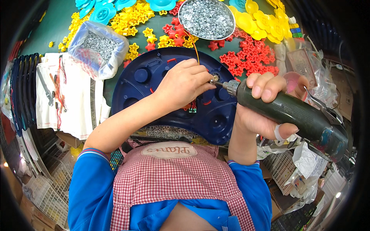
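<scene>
My right hand [266,100] is wrapped around a dark green electric screwdriver [281,106], held tilted with its bit pointing left. A white band circles one finger of that hand. At the bit's tip, the fingers of my left hand [187,82] are pinched together; whatever is between them is too small to make out. Both hands are over a dark blue curved plastic shell [131,86] with round recesses and posts. Inside the shell are a small green circuit board [192,109] and red wires. A round metal part [217,76] sits by the bit, partly covered.
A metal bowl of screws [207,19] and a plastic-lined box of small metal parts [99,46] stand beyond the shell. Around them lie red stars [250,56], yellow stars [133,17] and yellow flower-shaped pieces [266,23]. White cloth [73,100] with wires lies left.
</scene>
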A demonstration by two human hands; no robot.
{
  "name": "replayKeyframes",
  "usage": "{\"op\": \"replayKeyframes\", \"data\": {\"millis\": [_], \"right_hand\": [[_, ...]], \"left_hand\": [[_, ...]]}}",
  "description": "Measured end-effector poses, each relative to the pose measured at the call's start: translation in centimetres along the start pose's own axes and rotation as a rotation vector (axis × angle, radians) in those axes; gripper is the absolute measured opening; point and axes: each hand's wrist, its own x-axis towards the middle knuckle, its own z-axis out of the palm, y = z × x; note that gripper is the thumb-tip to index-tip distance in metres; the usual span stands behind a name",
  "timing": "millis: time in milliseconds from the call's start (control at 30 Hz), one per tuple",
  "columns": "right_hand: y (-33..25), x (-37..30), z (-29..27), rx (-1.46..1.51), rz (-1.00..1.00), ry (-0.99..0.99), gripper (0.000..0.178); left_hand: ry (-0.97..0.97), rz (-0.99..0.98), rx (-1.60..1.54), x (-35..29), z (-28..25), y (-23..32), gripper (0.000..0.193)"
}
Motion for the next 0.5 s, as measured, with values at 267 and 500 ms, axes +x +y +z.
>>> {"op": "replayKeyframes", "data": {"millis": [267,500], "right_hand": [[0.8,-1.3,-1.9,-0.239,-0.029,0.084,0.085],[1.3,-1.4,-1.3,-0.332,0.081,0.207,0.089]], "left_hand": [[-0.085,0.014,0.294,0.3,1.1,0.6,0.021],[-0.036,0.024,0.226,-0.4,2.3,0.1,0.024]]}}
